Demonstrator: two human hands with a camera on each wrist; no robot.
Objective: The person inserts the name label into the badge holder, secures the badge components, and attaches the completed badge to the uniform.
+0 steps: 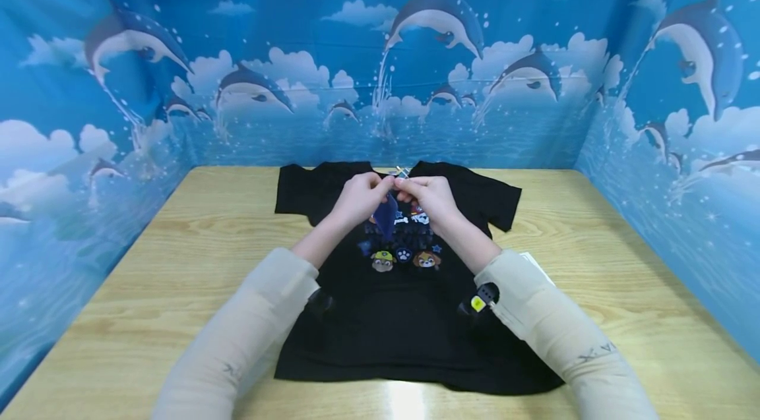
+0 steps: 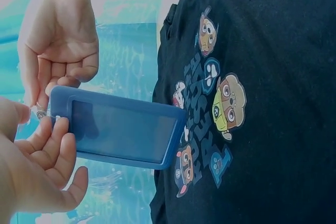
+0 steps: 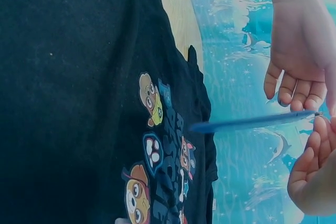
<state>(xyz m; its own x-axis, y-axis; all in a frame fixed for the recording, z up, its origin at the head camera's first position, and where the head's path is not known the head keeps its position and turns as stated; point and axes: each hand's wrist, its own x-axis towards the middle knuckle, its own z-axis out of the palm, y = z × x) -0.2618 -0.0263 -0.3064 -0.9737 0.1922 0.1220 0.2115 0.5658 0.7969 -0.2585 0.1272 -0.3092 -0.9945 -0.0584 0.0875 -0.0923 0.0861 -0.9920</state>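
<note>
A blue card holder [image 2: 123,127] with a clear window hangs from its top end in front of both hands. In the head view my left hand [image 1: 362,196] and right hand [image 1: 435,201] meet fingertip to fingertip above the shirt. Both pinch a small metal fitting [image 2: 41,114] at the holder's top; its exact kind is too small to tell. Seen edge-on, the holder is a thin blue strip [image 3: 252,123] in the right wrist view. Below lies a black T-shirt [image 1: 380,328] with printed cartoon dogs, spread flat, collar at the far side.
The shirt lies on a light wooden table [image 1: 225,262]. A blue dolphin-print curtain [image 1: 332,24] surrounds the back and sides. A white flat item [image 1: 537,267] shows partly from behind the right sleeve. Something thin and pale [image 1: 402,172] sticks up beyond the fingertips.
</note>
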